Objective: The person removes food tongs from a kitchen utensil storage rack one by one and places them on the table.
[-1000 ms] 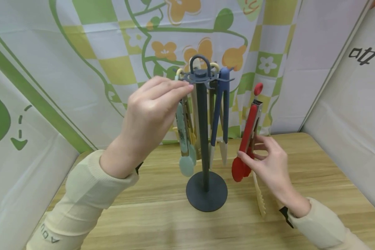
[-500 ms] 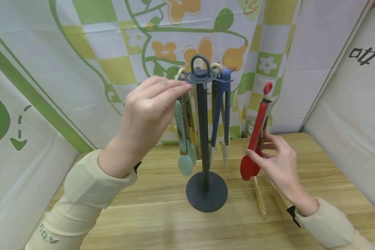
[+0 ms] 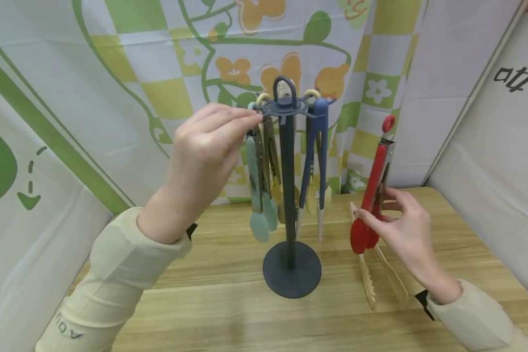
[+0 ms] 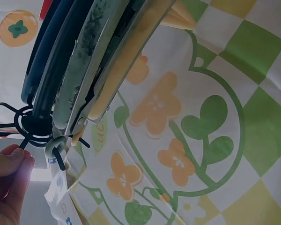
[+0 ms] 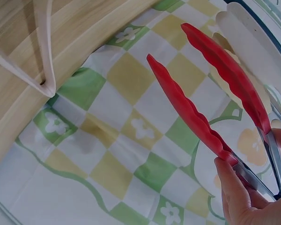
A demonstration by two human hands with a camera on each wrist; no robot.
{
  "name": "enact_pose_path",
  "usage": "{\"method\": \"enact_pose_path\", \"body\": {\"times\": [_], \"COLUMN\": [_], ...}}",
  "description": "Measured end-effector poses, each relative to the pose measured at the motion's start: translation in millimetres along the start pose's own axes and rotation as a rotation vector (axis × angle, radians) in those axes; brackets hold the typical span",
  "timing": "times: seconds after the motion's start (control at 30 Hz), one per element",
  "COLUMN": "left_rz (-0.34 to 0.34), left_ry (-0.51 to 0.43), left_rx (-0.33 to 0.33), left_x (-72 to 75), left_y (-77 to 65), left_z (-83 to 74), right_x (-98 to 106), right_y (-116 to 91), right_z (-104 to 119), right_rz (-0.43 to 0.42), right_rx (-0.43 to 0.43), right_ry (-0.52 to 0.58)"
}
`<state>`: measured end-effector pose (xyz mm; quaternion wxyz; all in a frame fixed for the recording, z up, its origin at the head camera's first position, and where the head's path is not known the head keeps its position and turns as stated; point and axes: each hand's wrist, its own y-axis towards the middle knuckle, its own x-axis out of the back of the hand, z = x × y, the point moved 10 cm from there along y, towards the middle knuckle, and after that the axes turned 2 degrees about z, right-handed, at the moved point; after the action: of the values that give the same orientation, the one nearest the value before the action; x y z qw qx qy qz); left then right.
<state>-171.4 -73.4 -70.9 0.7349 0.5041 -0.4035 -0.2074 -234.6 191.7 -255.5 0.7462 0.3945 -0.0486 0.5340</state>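
Observation:
A dark utensil rack point(image 3: 287, 195) stands upright on its round base. My left hand point(image 3: 207, 134) is at its top, and in the left wrist view thumb and fingers pinch the end of one hook point(image 4: 25, 142). Several tongs hang from the rack, among them mint green tongs point(image 3: 254, 171) on the left and blue tongs point(image 3: 321, 124) on the right. Off to the right, my right hand point(image 3: 407, 222) grips red tongs point(image 3: 374, 178) near their lower part, ring end up. Their wavy red tips point(image 5: 178, 105) are spread apart in the right wrist view.
Beige tongs point(image 3: 367, 288) lie spread on the wooden table point(image 3: 211, 313), partly below the red tongs. A patterned cloth point(image 3: 158, 98) hangs behind the rack, and printed white panels flank both sides.
My right hand has carried the red tongs to the right, uncovering more of the beige tongs. The rack's top has turned slightly with its hanging tongs, while my left hand shifted a little left.

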Motion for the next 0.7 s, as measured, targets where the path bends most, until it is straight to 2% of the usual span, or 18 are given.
{"method": "enact_pose_path", "body": {"times": [0.27,0.7], "left_rz": [-0.021,-0.025], "left_ry": [-0.009,-0.011], "left_rx": [0.009,0.01], "left_x": [0.8,1.2], "left_y": [0.1,0.2], "left_z": [2.8,3.3], "right_x": [5,16], "right_y": [1,4], "right_z": [-3,-14], "right_rz": [-0.011,-0.012], "right_rx": [-0.002,-0.009], "right_ry": [-0.004,-0.082]}}
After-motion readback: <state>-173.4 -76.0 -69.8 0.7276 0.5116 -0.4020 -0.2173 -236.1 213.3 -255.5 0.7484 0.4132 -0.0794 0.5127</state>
